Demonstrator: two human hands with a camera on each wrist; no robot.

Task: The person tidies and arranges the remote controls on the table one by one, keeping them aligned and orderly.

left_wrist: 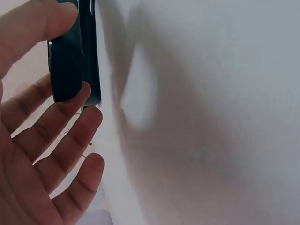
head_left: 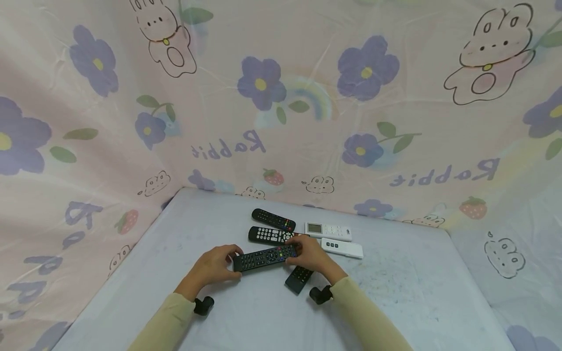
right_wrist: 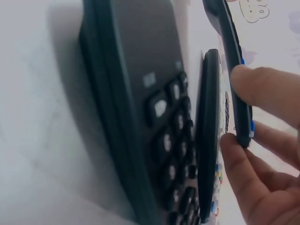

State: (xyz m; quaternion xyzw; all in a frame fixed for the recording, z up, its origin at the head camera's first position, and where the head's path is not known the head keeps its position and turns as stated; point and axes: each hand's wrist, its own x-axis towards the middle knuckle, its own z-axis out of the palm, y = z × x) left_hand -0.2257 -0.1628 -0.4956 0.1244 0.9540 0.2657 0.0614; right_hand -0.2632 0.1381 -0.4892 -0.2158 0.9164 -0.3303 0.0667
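Observation:
A black remote control (head_left: 265, 258) with coloured buttons is held by both hands, one at each end. My left hand (head_left: 214, 266) pinches its left end; in the left wrist view the thumb presses one side of the remote (left_wrist: 65, 70) and fingertips touch the other. At the right end my right hand (head_left: 311, 253) pinches it between thumb and fingers, and the right wrist view shows the remote (right_wrist: 228, 47) edge-on, raised off the table. Partly under the right hand lies another black remote (head_left: 298, 280). Just behind the held one is a black remote with white buttons (head_left: 268, 235), partly covered by the right hand.
Farther back lies a black remote (head_left: 273, 220) with coloured buttons. To its right are a white remote with a small screen (head_left: 328, 231) and a plain white remote (head_left: 342, 248). The white table (head_left: 395, 292) is bordered by a patterned curtain (head_left: 303, 146).

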